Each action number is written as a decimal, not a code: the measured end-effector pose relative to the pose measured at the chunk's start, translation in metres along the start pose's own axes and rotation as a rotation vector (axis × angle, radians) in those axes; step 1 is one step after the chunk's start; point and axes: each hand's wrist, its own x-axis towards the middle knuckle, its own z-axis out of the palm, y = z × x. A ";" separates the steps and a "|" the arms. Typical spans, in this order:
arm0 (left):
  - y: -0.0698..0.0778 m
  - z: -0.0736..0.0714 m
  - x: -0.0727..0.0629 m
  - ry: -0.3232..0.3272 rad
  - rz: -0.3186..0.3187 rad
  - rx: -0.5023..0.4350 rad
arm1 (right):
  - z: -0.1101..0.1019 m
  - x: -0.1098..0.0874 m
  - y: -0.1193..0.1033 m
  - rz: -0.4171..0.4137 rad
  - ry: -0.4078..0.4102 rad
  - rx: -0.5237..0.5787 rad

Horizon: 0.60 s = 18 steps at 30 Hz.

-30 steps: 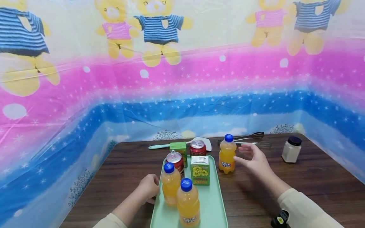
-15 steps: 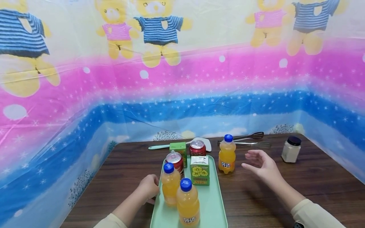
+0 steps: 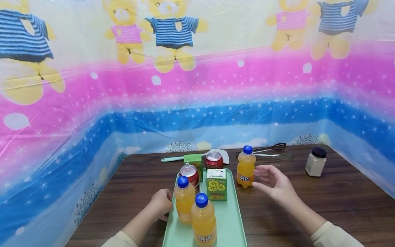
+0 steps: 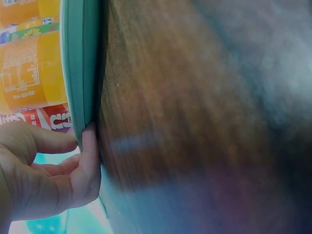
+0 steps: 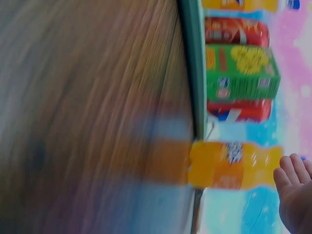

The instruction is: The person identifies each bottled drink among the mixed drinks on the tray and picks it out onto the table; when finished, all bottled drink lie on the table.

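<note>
My left hand [image 3: 160,204] pinches the left rim of a light green tray [image 3: 229,223]; in the left wrist view its thumb and fingers meet at the tray's edge [image 4: 80,63]. Two orange soda bottles [image 3: 203,223] with blue caps stand on the tray. Behind them are a red can [image 3: 189,174] and a green drink carton [image 3: 217,187]. Right of the tray, a third orange soda bottle [image 3: 246,168] stands upright on the table. My right hand [image 3: 277,183] is beside it, fingers loosely spread; whether the fingertips touch the bottle I cannot tell.
Another green carton [image 3: 192,160] and red can [image 3: 214,160] stand near the tray's far end. Behind lie a spatula [image 3: 220,154] and metal utensils [image 3: 271,149]. A black-lidded jar [image 3: 315,163] stands at the right on the dark wooden table [image 3: 333,195]. Printed cloth hangs behind.
My right hand drew away from the bottle to the right, then came back close to its side, now slightly lower. The left hand, tray and bottles have stayed put.
</note>
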 end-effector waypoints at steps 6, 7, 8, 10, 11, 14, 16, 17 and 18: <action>0.000 0.000 0.000 0.000 0.007 0.002 | 0.020 -0.001 -0.018 -0.096 -0.082 0.081; 0.001 0.000 0.000 -0.001 0.009 0.005 | 0.024 -0.002 -0.020 -0.105 -0.097 0.094; 0.001 0.000 -0.001 0.000 0.009 0.010 | 0.027 -0.003 -0.023 -0.110 -0.112 0.111; 0.000 0.000 -0.001 0.000 0.010 0.015 | 0.035 -0.004 -0.028 -0.119 -0.143 0.137; 0.000 0.000 -0.001 -0.001 0.011 0.020 | 0.038 -0.005 -0.030 -0.130 -0.158 0.149; 0.000 0.001 -0.002 0.000 0.006 0.024 | 0.049 -0.006 -0.035 -0.165 -0.209 0.181; 0.000 0.001 -0.001 0.000 0.004 0.020 | 0.055 -0.007 -0.039 -0.188 -0.243 0.200; 0.000 0.001 -0.001 -0.001 0.006 0.020 | 0.058 -0.007 -0.040 -0.202 -0.263 0.209; 0.000 0.000 -0.001 0.000 0.007 0.019 | 0.061 -0.008 -0.041 -0.208 -0.281 0.219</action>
